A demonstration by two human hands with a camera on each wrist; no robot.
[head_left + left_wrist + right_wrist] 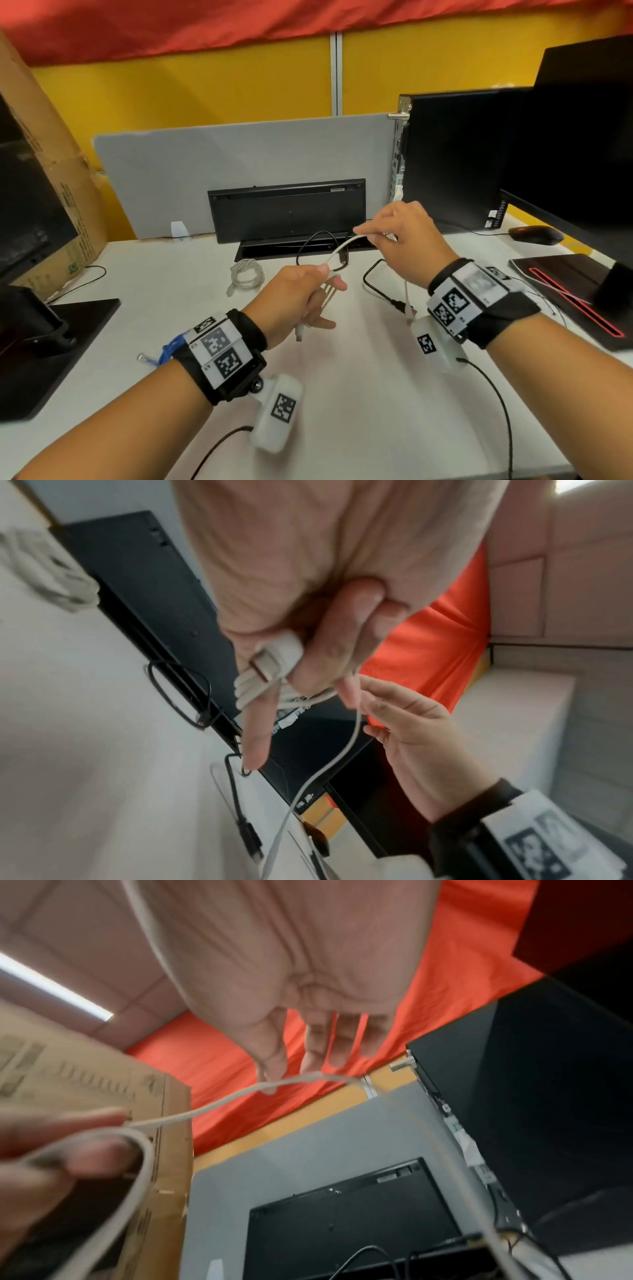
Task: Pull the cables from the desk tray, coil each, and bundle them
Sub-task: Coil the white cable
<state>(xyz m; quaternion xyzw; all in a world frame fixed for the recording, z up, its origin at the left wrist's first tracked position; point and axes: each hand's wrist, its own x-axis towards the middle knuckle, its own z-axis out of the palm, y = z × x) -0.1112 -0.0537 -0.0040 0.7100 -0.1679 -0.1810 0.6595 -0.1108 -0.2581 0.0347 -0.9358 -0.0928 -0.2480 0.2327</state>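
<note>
Both hands hold a white cable (343, 246) above the white desk. My left hand (306, 292) grips several coiled turns of it (270, 669) between thumb and fingers, one finger pointing straight out. My right hand (394, 233) pinches the free length of the white cable (226, 1099) a little higher and to the right; its tail hangs down past my right wrist (407, 301). A coiled grey cable (246, 274) lies on the desk. A blue cable (168, 349) shows behind my left wrist. A black cable (318, 246) loops out of the desk tray (267, 250).
A black keyboard (287, 210) leans on the grey divider behind the tray. A black computer case (455, 154), monitor, mouse (536, 234) and red-trimmed pad (575, 291) stand to the right. A cardboard box (51, 164) and monitor base (51, 346) are on the left.
</note>
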